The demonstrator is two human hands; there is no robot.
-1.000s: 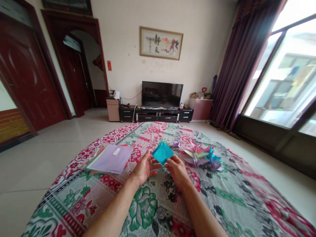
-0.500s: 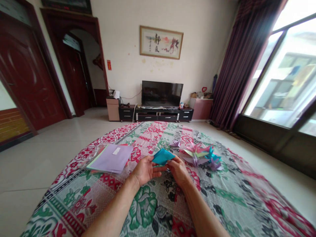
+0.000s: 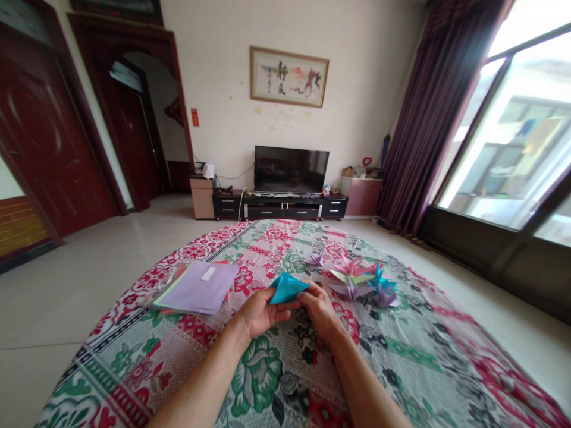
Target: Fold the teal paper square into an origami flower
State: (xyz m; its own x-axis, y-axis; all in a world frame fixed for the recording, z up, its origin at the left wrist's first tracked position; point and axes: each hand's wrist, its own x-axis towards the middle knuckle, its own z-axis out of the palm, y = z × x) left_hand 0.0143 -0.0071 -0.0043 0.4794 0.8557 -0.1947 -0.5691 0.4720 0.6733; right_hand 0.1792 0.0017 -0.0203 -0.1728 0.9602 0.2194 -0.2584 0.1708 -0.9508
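A folded piece of blue origami paper [image 3: 288, 288] is held up over the table between both hands. My left hand [image 3: 259, 311] grips its left side, the thumb near the edge and the fingers stretched underneath. At the lower right edge, my right hand [image 3: 318, 304] pinches the paper with thumb and fingers. To the right lie several folded paper cranes [image 3: 352, 288] in pink, green, purple and blue. One small purple folded piece [image 3: 314, 259] sits apart beyond my right hand. Left of my hands rests a stack of coloured paper sheets [image 3: 200, 288], purple on top with a white label.
The round table has a floral tablecloth [image 3: 256, 377]. Beyond it stand a low TV cabinet [image 3: 281, 211] and a television [image 3: 292, 171]. A dark curtain [image 3: 414, 131] hangs by the window at right; red-brown doors [image 3: 49, 119] are at left.
The blue paper has tilted, its left corner now lower and its peak shifted left. Both hands keep hold of it. The whole view has shifted slightly.
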